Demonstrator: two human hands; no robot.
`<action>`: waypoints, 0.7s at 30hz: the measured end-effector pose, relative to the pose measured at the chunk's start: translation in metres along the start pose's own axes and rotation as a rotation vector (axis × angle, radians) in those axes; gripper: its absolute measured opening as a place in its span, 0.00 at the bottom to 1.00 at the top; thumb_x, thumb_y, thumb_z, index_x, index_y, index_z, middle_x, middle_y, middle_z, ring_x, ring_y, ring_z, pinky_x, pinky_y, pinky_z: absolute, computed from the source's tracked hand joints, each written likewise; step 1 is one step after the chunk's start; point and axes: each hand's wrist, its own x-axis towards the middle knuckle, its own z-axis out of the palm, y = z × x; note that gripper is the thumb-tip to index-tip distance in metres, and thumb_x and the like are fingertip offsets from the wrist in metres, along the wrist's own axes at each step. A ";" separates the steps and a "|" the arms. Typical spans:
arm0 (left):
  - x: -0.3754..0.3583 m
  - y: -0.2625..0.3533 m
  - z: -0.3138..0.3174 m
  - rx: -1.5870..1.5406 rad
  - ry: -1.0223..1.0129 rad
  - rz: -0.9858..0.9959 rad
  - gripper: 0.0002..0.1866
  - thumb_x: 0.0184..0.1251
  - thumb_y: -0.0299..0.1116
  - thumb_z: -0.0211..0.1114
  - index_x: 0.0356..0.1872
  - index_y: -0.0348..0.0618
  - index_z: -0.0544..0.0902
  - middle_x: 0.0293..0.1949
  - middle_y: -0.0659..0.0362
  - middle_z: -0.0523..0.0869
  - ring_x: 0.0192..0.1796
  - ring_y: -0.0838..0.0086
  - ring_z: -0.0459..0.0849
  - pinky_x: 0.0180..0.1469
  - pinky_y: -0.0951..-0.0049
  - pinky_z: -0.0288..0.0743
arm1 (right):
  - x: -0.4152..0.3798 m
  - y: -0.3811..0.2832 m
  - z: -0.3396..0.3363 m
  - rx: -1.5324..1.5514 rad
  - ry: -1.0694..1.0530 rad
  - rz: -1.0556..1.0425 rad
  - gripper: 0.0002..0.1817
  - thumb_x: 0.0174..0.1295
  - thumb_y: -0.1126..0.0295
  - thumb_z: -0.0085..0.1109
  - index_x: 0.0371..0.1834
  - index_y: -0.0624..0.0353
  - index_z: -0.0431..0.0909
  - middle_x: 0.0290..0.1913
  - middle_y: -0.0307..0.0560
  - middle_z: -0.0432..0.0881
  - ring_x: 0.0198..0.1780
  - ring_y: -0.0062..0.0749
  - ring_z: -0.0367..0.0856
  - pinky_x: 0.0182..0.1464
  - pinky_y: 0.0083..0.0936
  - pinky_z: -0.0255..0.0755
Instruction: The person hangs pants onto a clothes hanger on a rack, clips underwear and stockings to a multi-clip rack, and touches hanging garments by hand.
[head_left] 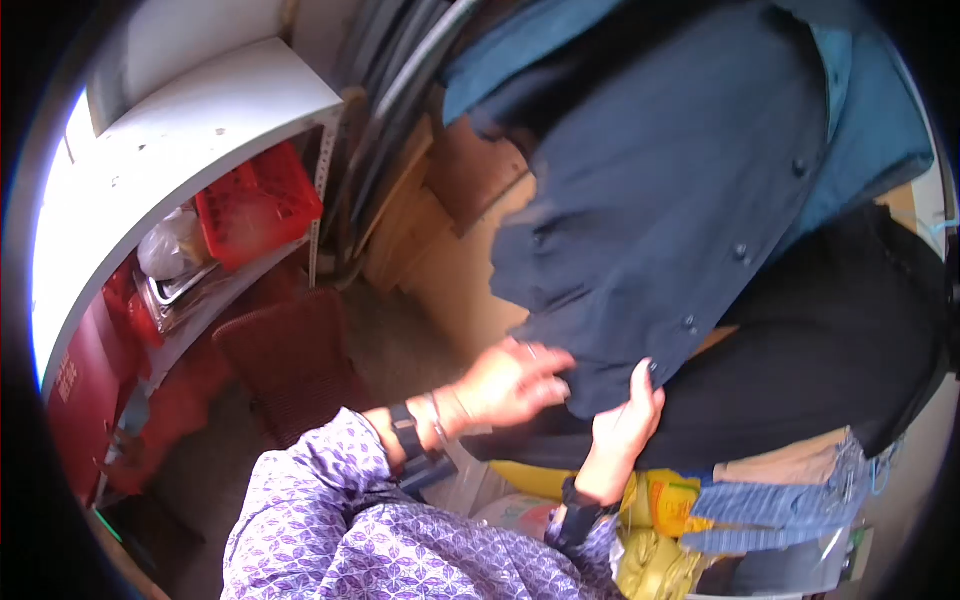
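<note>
A dark blue-grey buttoned shirt (660, 200) fills the upper right, with a teal-blue side showing at its edges and several dark buttons down its front strip. My right hand (628, 425) grips the shirt's lower corner, thumb on top beside the lowest button; its other fingers are mostly hidden. At the left part of the hem, my left hand (515, 383) has its fingers stretched out and apart, touching or very near the cloth. Black cloth (800, 370) lies behind and below the shirt.
On the left stands a white-topped shelf (240, 95) with a red plastic basket (262, 205) below its top. A dark red woven seat (290, 360) is under it. Yellow bags (655, 565) and folded blue cloth (775, 515) lie at the lower right. Cardboard (475, 255) stands behind.
</note>
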 end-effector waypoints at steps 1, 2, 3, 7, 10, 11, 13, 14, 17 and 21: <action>0.000 -0.008 -0.008 -0.141 -0.022 -0.176 0.15 0.59 0.38 0.64 0.43 0.39 0.80 0.37 0.51 0.84 0.42 0.58 0.82 0.44 0.65 0.76 | 0.002 -0.007 -0.001 0.086 -0.132 0.070 0.23 0.63 0.64 0.57 0.56 0.68 0.70 0.56 0.52 0.73 0.55 0.36 0.73 0.57 0.32 0.69; -0.005 -0.020 -0.011 -0.306 0.032 -0.371 0.14 0.61 0.37 0.63 0.43 0.38 0.79 0.35 0.53 0.83 0.39 0.67 0.82 0.44 0.70 0.75 | 0.005 -0.008 -0.004 0.160 -0.164 0.099 0.24 0.63 0.63 0.57 0.57 0.67 0.69 0.57 0.50 0.73 0.57 0.37 0.72 0.59 0.33 0.67; -0.011 -0.029 -0.014 -0.360 0.139 -0.469 0.14 0.63 0.36 0.63 0.44 0.38 0.78 0.33 0.58 0.82 0.38 0.76 0.79 0.45 0.73 0.74 | 0.008 -0.007 -0.005 0.240 -0.202 0.127 0.25 0.63 0.62 0.57 0.59 0.66 0.68 0.59 0.49 0.72 0.58 0.38 0.71 0.61 0.34 0.64; -0.029 -0.058 -0.016 -0.740 0.161 -0.732 0.11 0.68 0.32 0.59 0.48 0.42 0.77 0.39 0.65 0.81 0.41 0.81 0.77 0.48 0.77 0.72 | 0.011 -0.004 -0.005 0.345 -0.294 0.237 0.29 0.65 0.56 0.54 0.63 0.62 0.64 0.63 0.46 0.69 0.63 0.38 0.67 0.64 0.36 0.60; -0.033 -0.057 -0.021 -0.871 0.121 -0.789 0.11 0.68 0.30 0.59 0.48 0.42 0.77 0.39 0.63 0.82 0.41 0.79 0.78 0.48 0.77 0.72 | 0.010 -0.004 -0.002 0.342 -0.282 0.256 0.28 0.64 0.56 0.55 0.62 0.62 0.65 0.62 0.46 0.70 0.62 0.38 0.68 0.63 0.35 0.61; -0.034 -0.061 -0.024 -0.831 0.142 -0.800 0.10 0.66 0.29 0.59 0.47 0.42 0.78 0.38 0.62 0.82 0.39 0.79 0.78 0.46 0.77 0.73 | 0.010 -0.005 -0.004 0.347 -0.280 0.260 0.27 0.64 0.56 0.54 0.62 0.62 0.66 0.62 0.46 0.70 0.62 0.39 0.69 0.64 0.36 0.61; -0.027 -0.064 -0.038 -0.754 0.250 -0.816 0.06 0.64 0.28 0.59 0.41 0.41 0.79 0.32 0.65 0.81 0.33 0.80 0.77 0.39 0.78 0.72 | 0.010 -0.007 -0.009 0.358 -0.272 0.261 0.26 0.65 0.57 0.54 0.61 0.61 0.68 0.61 0.46 0.72 0.61 0.40 0.70 0.64 0.37 0.61; -0.024 -0.069 -0.047 -0.707 0.311 -0.813 0.04 0.64 0.28 0.58 0.37 0.41 0.79 0.29 0.66 0.79 0.31 0.81 0.76 0.36 0.78 0.71 | 0.011 -0.008 -0.012 0.351 -0.262 0.258 0.26 0.65 0.57 0.54 0.61 0.61 0.68 0.61 0.46 0.72 0.61 0.40 0.70 0.64 0.37 0.61; -0.007 -0.094 -0.075 -0.550 0.454 -0.764 0.03 0.63 0.28 0.59 0.34 0.42 0.79 0.26 0.67 0.78 0.26 0.83 0.73 0.32 0.80 0.69 | 0.011 -0.013 -0.017 0.332 -0.225 0.236 0.27 0.64 0.56 0.55 0.61 0.62 0.68 0.61 0.46 0.71 0.61 0.39 0.70 0.63 0.36 0.62; 0.025 -0.130 -0.120 -0.296 0.608 -0.609 0.07 0.60 0.32 0.63 0.36 0.40 0.81 0.28 0.66 0.80 0.30 0.82 0.75 0.35 0.80 0.70 | 0.008 -0.020 -0.020 0.323 -0.208 0.219 0.28 0.62 0.55 0.57 0.61 0.62 0.68 0.62 0.46 0.71 0.61 0.37 0.69 0.63 0.35 0.62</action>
